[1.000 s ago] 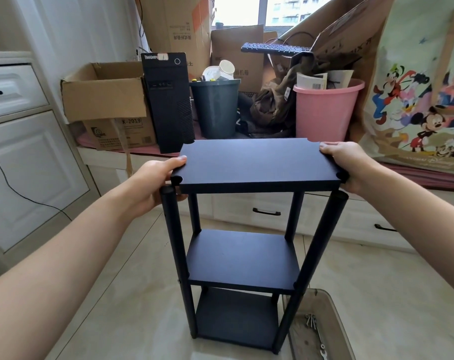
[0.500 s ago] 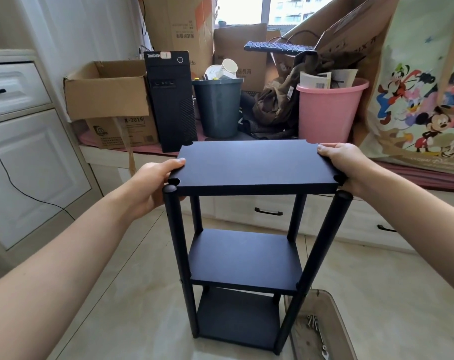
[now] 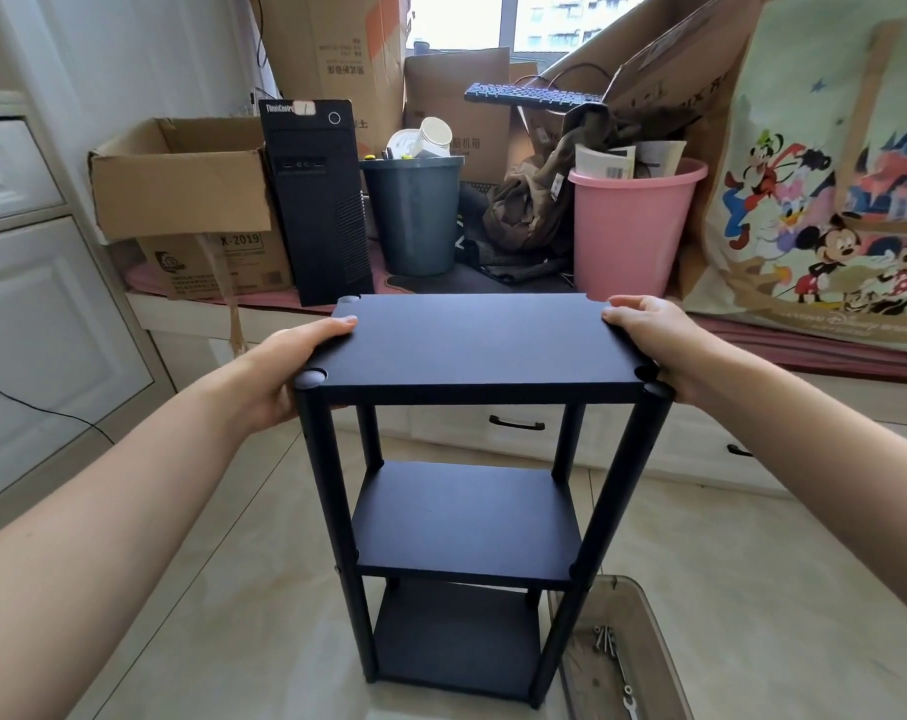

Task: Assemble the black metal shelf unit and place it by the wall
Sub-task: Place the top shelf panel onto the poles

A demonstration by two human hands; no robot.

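Note:
The black metal shelf unit (image 3: 472,345) stands upright in front of me with three boards on four round posts. My left hand (image 3: 290,366) grips the left edge of the top board, thumb lying on top near the far left corner. On the opposite side my right hand (image 3: 654,345) grips the right edge the same way, thumb on top. Both near posts end flush with the top board. The bottom board sits low over the tiled floor (image 3: 233,589); contact with the floor cannot be told.
A low white cabinet bench (image 3: 519,423) with drawers runs across ahead, loaded with cardboard boxes (image 3: 181,179), a black computer tower (image 3: 321,200), a dark bin (image 3: 415,215), a pink bin (image 3: 628,226) and a cartoon bag (image 3: 825,189). A clear tray (image 3: 643,631) with screws lies at the shelf's right foot. White cabinets (image 3: 41,314) stand left.
The top board has dropped onto the posts: their near ends now sit level with it. My thumbs have slid further along the board's side edges.

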